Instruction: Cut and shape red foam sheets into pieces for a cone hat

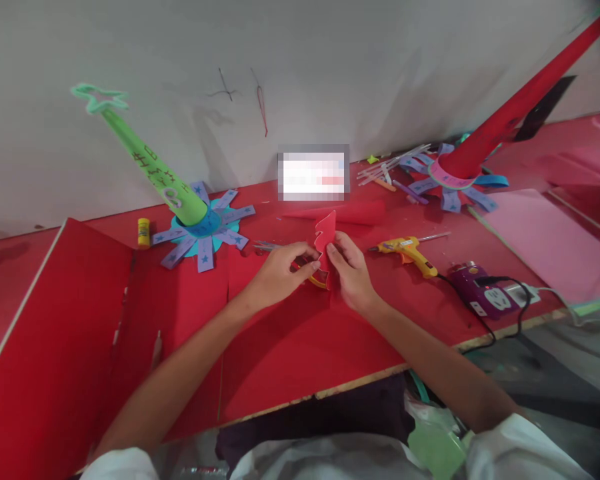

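Right, down at the near edge two bare forearms reach out over the red table (290, 360). Both hands meet at the middle of it. The left hand (280, 272) has its fingers curled in, thumb and fingertips pinched on the lower left side of a red paper cutout (325, 240). The right hand (350, 273) closes on the same piece from the other side, thumb up against its right edge. The cutout stands upright between them, wavy along one edge, its top poking above the fingers. Something yellow-orange (319, 280) peeks out just under the hands; what it is, I can't tell.

Just right of the hands lies a yellow glue gun (409, 251), nozzle pointing left, its black cord running off to a purple power strip (483, 291) near the table edge. A pink sheet (545, 240) lies beyond that.

Behind the hands a red cone (350, 213) lies on its side. Further left stands a tilted green cone (153, 170) with a star on top, on a ring of purple strips, with a small yellow glue stick (143, 232) beside it. Far right, a tall red cone (520, 100) leans up against the white wall (300, 67), loose glue sticks (390, 163) lying near its base.
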`<action>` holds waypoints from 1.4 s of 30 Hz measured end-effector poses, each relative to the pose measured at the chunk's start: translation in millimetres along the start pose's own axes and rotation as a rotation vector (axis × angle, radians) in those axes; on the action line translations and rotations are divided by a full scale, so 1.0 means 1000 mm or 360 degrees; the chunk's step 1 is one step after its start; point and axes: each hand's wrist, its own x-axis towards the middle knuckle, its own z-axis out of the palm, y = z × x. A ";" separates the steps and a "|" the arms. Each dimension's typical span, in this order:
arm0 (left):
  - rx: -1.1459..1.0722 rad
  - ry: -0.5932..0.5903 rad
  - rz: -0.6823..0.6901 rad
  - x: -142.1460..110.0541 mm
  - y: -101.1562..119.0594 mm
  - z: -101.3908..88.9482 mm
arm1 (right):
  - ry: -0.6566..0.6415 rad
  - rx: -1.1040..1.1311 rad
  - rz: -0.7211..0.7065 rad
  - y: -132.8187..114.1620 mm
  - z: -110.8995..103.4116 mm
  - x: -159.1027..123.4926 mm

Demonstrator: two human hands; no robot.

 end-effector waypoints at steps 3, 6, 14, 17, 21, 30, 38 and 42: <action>0.0119 0.0027 0.0059 -0.001 0.000 0.002 | 0.0042 -0.0329 -0.0297 0.000 -0.001 -0.004; 0.0097 0.0003 0.0069 -0.001 -0.002 0.005 | 0.0072 -0.0537 -0.0409 0.000 -0.002 -0.009; 0.0163 0.0355 -0.0042 -0.001 -0.004 0.000 | 0.0087 -0.0712 -0.0482 -0.008 -0.004 -0.009; 0.0113 0.0406 -0.0056 -0.001 -0.001 -0.002 | -0.0117 -0.0779 -0.0461 -0.005 -0.003 -0.010; 0.0051 0.0404 -0.0049 -0.001 0.000 0.000 | -0.0354 -0.0761 -0.0320 0.005 -0.001 -0.015; -0.0210 0.0231 0.0033 0.004 -0.005 -0.009 | -0.0115 -0.0331 -0.0117 0.004 -0.001 -0.003; -0.0232 0.0388 -0.0065 0.009 -0.019 -0.016 | 0.0002 -0.0221 -0.0019 0.007 -0.005 0.003; -0.0225 0.0416 -0.0077 0.009 -0.021 -0.016 | -0.0030 -0.0175 0.0028 0.007 -0.004 0.003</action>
